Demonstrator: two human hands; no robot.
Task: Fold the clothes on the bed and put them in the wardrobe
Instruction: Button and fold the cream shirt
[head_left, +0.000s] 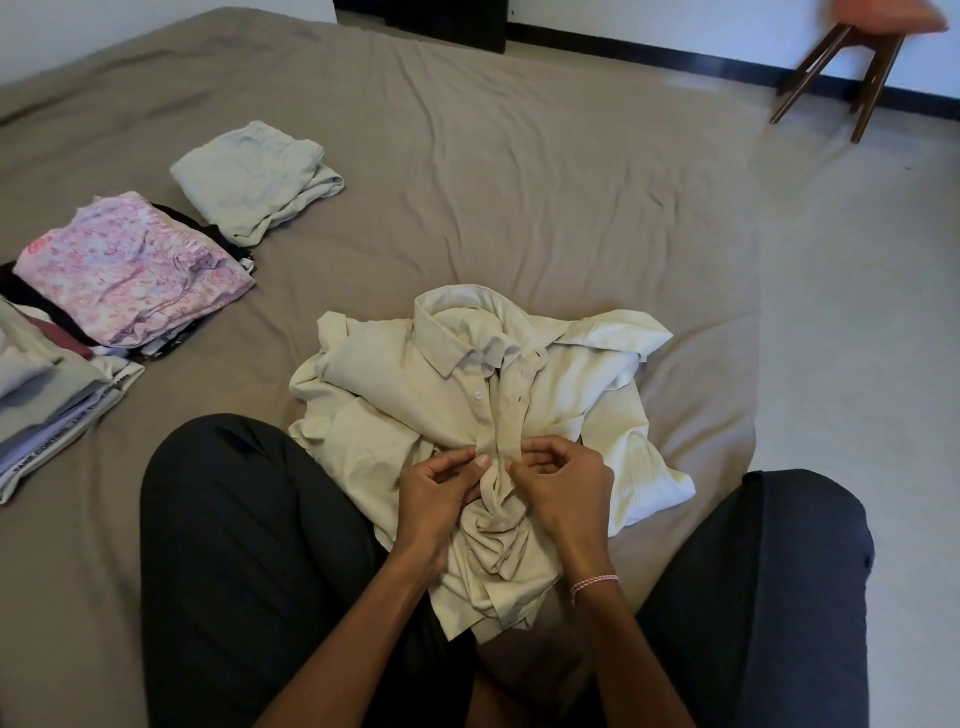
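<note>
Cream button-up shirt (467, 395) lies rumpled on the bed (519, 182) between our knees, collar away, placket running straight toward us. Our left hand (436, 488) and right hand (563, 483) pinch the placket's two edges, equally near, likely fastening a button.

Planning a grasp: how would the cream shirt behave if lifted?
Probably floppy: the cream shirt lies crumpled and bunches where the left hand and right hand pinch it. Thin fabric suggests light; loose sleeves would likely dangle.
</note>
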